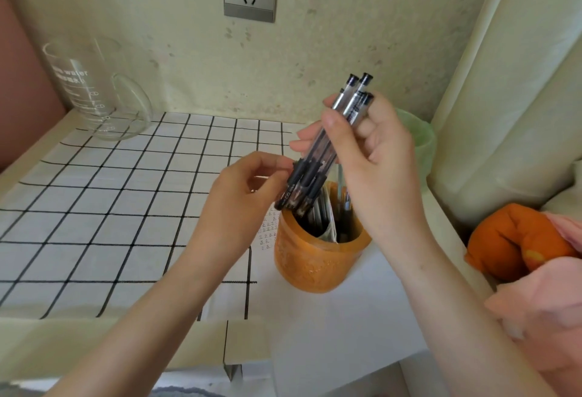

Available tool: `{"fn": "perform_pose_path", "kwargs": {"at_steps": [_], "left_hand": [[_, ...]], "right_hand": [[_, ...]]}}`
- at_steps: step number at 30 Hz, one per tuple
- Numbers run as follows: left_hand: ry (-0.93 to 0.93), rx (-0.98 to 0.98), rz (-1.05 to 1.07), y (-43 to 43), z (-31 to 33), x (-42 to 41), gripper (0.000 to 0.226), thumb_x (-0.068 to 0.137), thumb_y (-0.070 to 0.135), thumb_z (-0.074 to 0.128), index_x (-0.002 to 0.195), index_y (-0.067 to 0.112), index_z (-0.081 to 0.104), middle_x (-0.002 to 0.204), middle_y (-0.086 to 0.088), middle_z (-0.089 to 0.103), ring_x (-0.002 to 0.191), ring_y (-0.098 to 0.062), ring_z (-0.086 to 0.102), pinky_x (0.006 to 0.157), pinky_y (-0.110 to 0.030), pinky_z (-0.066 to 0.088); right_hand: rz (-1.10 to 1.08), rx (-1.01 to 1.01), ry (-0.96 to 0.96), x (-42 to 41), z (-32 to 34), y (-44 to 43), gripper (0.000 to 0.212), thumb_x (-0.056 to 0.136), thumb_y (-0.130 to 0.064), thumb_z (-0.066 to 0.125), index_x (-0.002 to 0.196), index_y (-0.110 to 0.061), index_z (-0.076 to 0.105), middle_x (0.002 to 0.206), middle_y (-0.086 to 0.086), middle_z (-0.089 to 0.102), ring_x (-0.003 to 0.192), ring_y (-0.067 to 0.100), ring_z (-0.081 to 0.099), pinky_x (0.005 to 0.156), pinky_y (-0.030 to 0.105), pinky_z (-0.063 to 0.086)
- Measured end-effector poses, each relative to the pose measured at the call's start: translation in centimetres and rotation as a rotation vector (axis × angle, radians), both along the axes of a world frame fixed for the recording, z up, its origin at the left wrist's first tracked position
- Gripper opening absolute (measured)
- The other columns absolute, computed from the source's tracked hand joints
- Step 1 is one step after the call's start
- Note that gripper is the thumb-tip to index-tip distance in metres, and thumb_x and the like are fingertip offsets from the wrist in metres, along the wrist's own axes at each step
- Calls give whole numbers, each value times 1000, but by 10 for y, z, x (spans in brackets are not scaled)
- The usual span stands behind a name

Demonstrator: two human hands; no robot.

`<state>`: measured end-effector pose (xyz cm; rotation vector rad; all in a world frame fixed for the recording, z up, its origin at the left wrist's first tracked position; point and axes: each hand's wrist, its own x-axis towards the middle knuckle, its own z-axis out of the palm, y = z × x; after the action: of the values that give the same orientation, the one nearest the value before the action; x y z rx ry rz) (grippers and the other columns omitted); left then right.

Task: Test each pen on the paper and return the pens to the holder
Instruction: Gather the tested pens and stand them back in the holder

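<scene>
Right now the right hand grips a bundle of pens, thumb across the front and the other fingers wrapped behind. Barrels are tilted, capped tips pointing down-left, just above the mouth of the orange holder. The left hand pinches the cap end of the leftmost pen between thumb and forefinger, remaining fingers loosely curled, wrist raised off the worktop. Holder stands toward the right edge of the worktop on the white paper; more pens and a folded sheet stick up inside it. Small written marks show on the paper just left of the holder. Likely step: separating one pen for testing. To do it well: hold the rest firmly in the right hand, draw the single pen along its own axis so neighbours don't slide out, and clear the holder rim before uncapping. Glass jug sits at the far-left corner, well apart
</scene>
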<state>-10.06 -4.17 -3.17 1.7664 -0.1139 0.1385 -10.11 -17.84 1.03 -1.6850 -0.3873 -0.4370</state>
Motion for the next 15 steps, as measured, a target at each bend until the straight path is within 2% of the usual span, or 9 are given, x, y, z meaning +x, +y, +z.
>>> {"fn": "perform_pose_path", "kwargs": {"at_steps": [4,7,12,15], "left_hand": [[-8,40,3,-2,-2,-1,15,86,16,62,92,30,64,88,14,68,79,2,63,70,-11,51],[-45,105,7,-7,-3,-5,22,85,15,63,92,35,58,89,18,64,81,4,59,67,-8,48],[-153,219,37,-10,-5,-7,28,88,10,57,111,26,62,97,19,61,88,6,55,72,-4,44],[-194,272,35,-13,-7,-10,39,91,5,50,123,26,57,102,27,52,97,4,51,76,0,39]], "right_hand": [[-109,-10,-10,1,3,-6,3,97,-11,49,100,-12,49,88,4,70,73,10,72,63,24,57],[-168,-86,-3,1,0,-5,7,97,-13,51,104,-11,51,91,4,70,72,9,72,61,31,59],[-193,-213,-50,0,-12,2,32,96,-13,52,126,-14,40,94,3,70,83,7,71,73,32,58],[-167,-280,-83,0,-15,-1,53,97,-12,47,144,-23,25,93,4,71,83,4,68,69,18,53]]}}
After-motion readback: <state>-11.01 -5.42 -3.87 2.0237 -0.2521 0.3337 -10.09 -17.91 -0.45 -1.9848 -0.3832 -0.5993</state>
